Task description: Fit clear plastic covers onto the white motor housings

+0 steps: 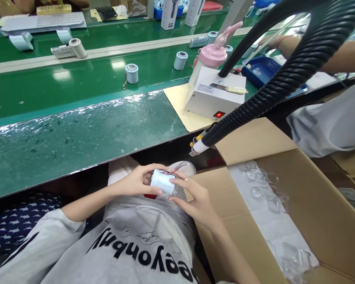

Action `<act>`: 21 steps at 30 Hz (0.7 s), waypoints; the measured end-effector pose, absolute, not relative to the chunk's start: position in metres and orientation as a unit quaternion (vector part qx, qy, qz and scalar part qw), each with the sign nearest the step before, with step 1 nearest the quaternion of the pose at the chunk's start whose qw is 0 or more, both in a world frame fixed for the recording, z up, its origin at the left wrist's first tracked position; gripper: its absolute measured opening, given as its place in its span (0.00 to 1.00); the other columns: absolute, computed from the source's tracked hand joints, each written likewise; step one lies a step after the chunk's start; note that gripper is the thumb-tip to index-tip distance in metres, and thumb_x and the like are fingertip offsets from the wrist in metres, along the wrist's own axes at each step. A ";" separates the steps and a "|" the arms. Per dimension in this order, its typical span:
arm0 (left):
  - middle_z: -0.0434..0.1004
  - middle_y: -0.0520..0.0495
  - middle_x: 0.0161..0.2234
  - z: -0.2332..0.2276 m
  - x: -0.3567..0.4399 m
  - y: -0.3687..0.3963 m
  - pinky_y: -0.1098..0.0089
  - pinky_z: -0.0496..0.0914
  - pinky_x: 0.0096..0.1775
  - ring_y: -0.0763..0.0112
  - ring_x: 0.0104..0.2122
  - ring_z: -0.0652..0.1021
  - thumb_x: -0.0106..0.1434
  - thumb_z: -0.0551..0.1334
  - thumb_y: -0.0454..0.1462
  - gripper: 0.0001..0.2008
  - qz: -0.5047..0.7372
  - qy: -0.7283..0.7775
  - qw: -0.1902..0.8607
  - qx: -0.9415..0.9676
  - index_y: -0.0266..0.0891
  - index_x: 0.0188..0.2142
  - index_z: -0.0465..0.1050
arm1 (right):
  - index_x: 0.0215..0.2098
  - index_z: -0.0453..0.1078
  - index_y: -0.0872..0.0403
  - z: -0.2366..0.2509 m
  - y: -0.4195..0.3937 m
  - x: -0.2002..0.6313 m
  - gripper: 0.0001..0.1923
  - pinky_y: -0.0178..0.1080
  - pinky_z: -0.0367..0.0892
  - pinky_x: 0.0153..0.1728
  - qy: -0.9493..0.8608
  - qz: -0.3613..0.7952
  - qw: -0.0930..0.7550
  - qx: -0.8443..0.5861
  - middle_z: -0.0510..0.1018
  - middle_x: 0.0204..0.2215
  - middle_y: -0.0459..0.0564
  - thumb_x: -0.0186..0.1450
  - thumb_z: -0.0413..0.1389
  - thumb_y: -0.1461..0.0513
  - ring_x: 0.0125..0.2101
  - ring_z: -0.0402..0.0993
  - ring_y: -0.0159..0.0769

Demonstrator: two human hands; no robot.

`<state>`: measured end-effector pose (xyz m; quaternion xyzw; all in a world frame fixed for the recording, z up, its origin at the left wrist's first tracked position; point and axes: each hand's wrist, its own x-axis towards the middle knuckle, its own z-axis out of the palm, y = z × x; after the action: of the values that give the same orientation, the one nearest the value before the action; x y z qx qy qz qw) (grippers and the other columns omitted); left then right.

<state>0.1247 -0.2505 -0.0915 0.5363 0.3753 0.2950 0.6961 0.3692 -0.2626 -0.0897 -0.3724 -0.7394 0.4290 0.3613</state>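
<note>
White cylinder (162, 182) with thin wires, held over the lap below the surface's (77, 138) near edge. Left hand (137, 181) clamped on its left end; right hand (192, 197) gripping its right side. Green glossy surface, conveyor line behind; open cardboard box (313, 205) at right holding clear domes (262, 191).

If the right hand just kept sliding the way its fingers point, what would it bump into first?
The right hand points up-left, its fingertips already on the small white cylinder held with the left hand. It would likely meet that cylinder first, then the left hand's fingers.
</note>
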 end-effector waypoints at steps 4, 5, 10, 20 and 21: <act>0.79 0.40 0.53 -0.087 0.122 -0.251 0.67 0.77 0.40 0.63 0.41 0.81 0.53 0.77 0.47 0.40 0.281 0.359 0.672 0.584 0.45 0.63 0.70 | 0.52 0.77 0.48 -0.089 -0.266 0.371 0.19 0.52 0.76 0.56 -0.724 0.449 0.364 -0.375 0.79 0.58 0.56 0.63 0.69 0.59 0.57 0.77 0.51; 0.79 0.39 0.54 -0.086 0.121 -0.250 0.66 0.77 0.42 0.62 0.42 0.82 0.53 0.77 0.46 0.39 0.286 0.350 0.659 0.600 0.46 0.63 0.70 | 0.52 0.77 0.48 -0.088 -0.266 0.370 0.19 0.50 0.78 0.54 -0.715 0.463 0.364 -0.377 0.80 0.57 0.57 0.63 0.69 0.59 0.56 0.78 0.51; 0.76 0.37 0.60 -0.082 0.118 -0.248 0.56 0.72 0.58 0.52 0.57 0.77 0.56 0.76 0.41 0.37 0.320 0.301 0.577 0.689 0.47 0.64 0.70 | 0.52 0.76 0.48 -0.084 -0.267 0.370 0.22 0.44 0.82 0.45 -0.662 0.529 0.370 -0.380 0.82 0.53 0.55 0.61 0.71 0.57 0.49 0.82 0.47; 0.73 0.37 0.63 -0.081 0.115 -0.249 0.51 0.67 0.63 0.50 0.62 0.74 0.58 0.75 0.41 0.37 0.314 0.281 0.536 0.732 0.48 0.65 0.68 | 0.51 0.72 0.47 -0.085 -0.270 0.368 0.25 0.42 0.81 0.41 -0.566 0.635 0.349 -0.394 0.80 0.49 0.54 0.59 0.71 0.50 0.45 0.81 0.44; 0.73 0.37 0.64 -0.082 0.115 -0.249 0.50 0.67 0.63 0.50 0.63 0.74 0.58 0.75 0.40 0.37 0.313 0.280 0.534 0.734 0.48 0.66 0.68 | 0.51 0.72 0.47 -0.086 -0.270 0.367 0.26 0.41 0.81 0.40 -0.555 0.645 0.346 -0.395 0.80 0.48 0.54 0.59 0.71 0.49 0.44 0.81 0.44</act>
<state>0.1148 -0.2490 -0.0816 0.7335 0.2797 0.3132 0.5344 0.3673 -0.2701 -0.0859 -0.3947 -0.5553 0.6448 0.3464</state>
